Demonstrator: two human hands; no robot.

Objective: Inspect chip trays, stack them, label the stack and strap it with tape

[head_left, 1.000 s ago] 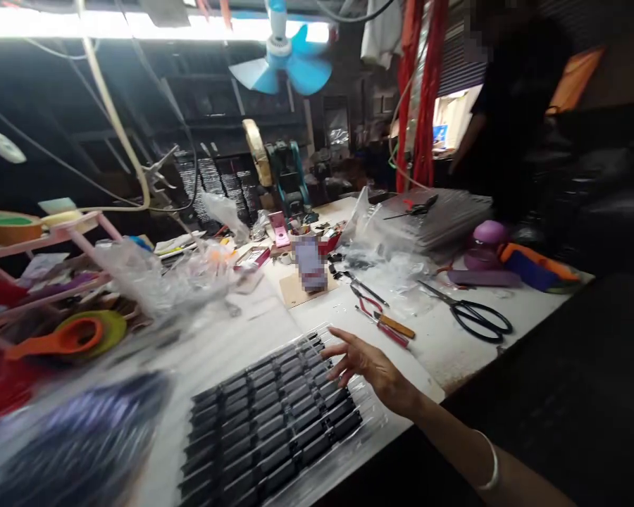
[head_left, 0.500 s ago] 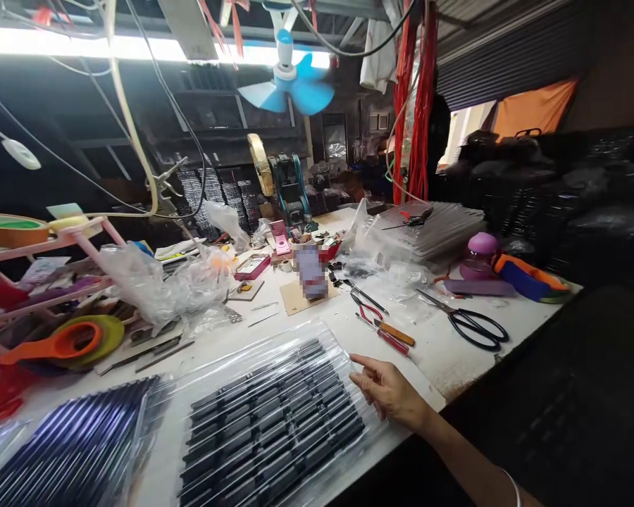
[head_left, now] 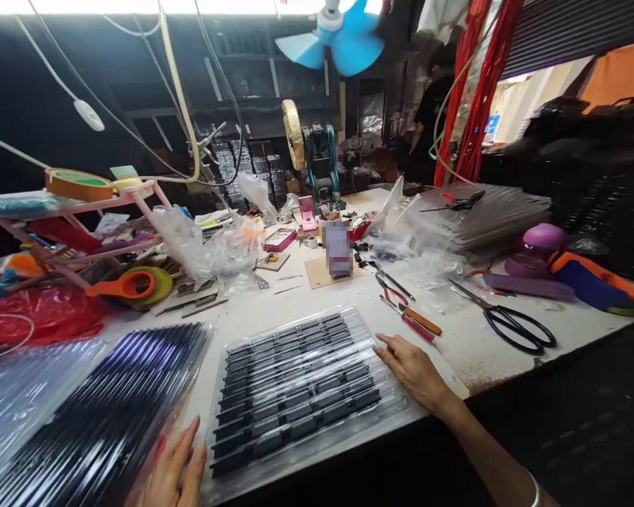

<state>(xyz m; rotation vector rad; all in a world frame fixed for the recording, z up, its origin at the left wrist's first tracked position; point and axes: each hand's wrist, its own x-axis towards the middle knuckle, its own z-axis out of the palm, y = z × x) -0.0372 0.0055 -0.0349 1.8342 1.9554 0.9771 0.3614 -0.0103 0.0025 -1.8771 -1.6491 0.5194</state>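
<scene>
A clear plastic tray (head_left: 301,394) with rows of black ribbed parts lies on the white table. My right hand (head_left: 415,370) rests at its right edge, thumb and index finger apart at the rim. At the bottom, my left hand (head_left: 174,468) is beside the tray's lower left edge, fingers extended, with nothing visible in them. Left of it lies another tray (head_left: 132,380) with dark, shiny purple-black rows, next to clear ribbed trays (head_left: 36,394).
Pliers (head_left: 394,292), a screwdriver (head_left: 409,322) and large black scissors (head_left: 512,327) lie right of the tray. A blurred-out upright object (head_left: 339,250) stands on cardboard behind it. Stacked clear trays (head_left: 486,218) are at the back right, a pink rack (head_left: 153,201) at left.
My left hand has come into view at the bottom, beside the tray. The view has shifted, so the table's things appear further right. My right hand remains at the tray's right edge.
</scene>
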